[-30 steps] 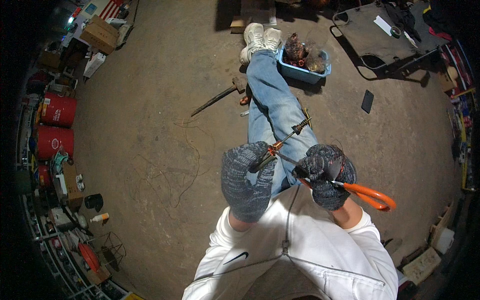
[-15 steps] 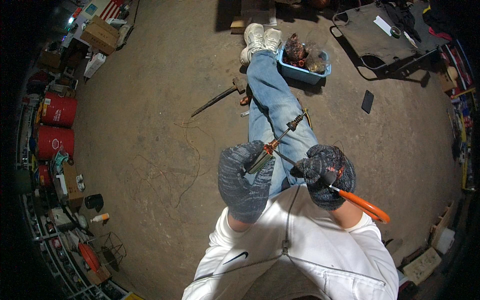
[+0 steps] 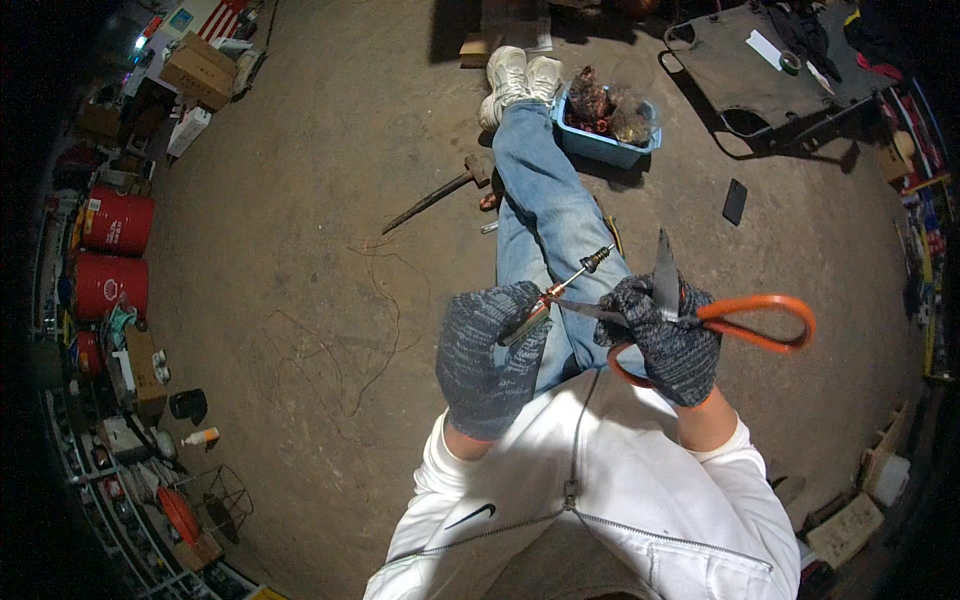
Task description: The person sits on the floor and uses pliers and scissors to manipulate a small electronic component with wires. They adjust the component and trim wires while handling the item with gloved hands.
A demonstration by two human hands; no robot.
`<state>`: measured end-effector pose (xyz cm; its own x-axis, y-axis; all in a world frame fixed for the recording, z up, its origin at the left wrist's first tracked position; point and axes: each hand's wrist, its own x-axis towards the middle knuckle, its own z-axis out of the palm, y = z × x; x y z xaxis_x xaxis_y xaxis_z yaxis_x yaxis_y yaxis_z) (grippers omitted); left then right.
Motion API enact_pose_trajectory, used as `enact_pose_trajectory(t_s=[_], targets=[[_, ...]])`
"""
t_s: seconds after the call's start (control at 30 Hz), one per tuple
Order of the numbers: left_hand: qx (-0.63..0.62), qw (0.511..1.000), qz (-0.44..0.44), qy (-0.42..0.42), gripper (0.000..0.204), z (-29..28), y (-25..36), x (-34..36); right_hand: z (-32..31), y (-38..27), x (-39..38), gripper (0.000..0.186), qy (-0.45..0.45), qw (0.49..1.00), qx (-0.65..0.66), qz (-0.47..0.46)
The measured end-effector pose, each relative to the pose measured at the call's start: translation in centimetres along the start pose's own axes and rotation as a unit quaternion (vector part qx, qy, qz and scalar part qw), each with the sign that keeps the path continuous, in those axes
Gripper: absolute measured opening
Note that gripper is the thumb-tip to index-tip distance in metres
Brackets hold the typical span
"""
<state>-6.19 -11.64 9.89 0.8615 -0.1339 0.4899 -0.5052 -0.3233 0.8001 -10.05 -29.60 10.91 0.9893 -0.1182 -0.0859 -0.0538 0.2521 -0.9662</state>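
Wrapped in a dark grey knit glove, my left hand [image 3: 488, 350] is closed round a small motor rotor [image 3: 552, 292]. Its copper windings and a thin shaft with a worm-like end stick out toward the upper right. In a matching glove, my right hand [image 3: 668, 340] grips a pair of scissors [image 3: 760, 312] with orange handles. The blades are spread wide: one points up and away, the other reaches left to the rotor's copper windings. Whether that blade's tip is under the wire, I cannot tell. Both hands are above my jeans-clad thighs.
Past my knees stands a blue bin [image 3: 610, 150] of copper scrap and plastic bags. A hammer [image 3: 440, 195] and loose thin wire [image 3: 385, 300] lie left of my legs. A phone [image 3: 735, 202] is on the floor at right, near a dark folding cot [image 3: 760, 80]. Red drums [image 3: 112, 285] line the left.
The scissors have swung from nearly closed to wide apart, one blade now pointing up. My right hand has turned with them. The rotor stays in my left hand, shifted only slightly.
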Motion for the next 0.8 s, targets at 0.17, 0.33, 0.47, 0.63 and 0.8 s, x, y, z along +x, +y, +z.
enact_pose_trajectory(t_s=[0.17, 0.33, 0.47, 0.63, 0.8], targets=[[0.03, 0.999, 0.015, -0.032, 0.025, -0.2, 0.0, 0.0, -1.1, 0.7, 0.8, 0.021, 0.026, 0.994, -0.107, 0.008], [-0.055, 0.998, -0.039, -0.012, 0.032, -0.1, -0.1, -0.4, -1.2, 2.9, 0.7, 0.02, 0.058, 0.977, -0.198, -0.053], [-0.11, 0.991, -0.072, 0.032, 0.04, 0.2, 0.0, -0.6, -1.0, 3.3, 0.5, 0.017, 0.09, 0.974, -0.193, -0.078], [-0.171, 0.981, -0.088, 0.037, 0.044, 0.1, 0.1, -0.5, -0.4, 2.1, -0.1, 0.016, 0.116, 0.966, -0.217, -0.072], [-0.15, 0.98, -0.127, 0.007, 0.046, 0.1, 0.1, -0.3, 0.3, 0.7, -0.7, 0.013, 0.087, 0.986, -0.141, -0.001]])
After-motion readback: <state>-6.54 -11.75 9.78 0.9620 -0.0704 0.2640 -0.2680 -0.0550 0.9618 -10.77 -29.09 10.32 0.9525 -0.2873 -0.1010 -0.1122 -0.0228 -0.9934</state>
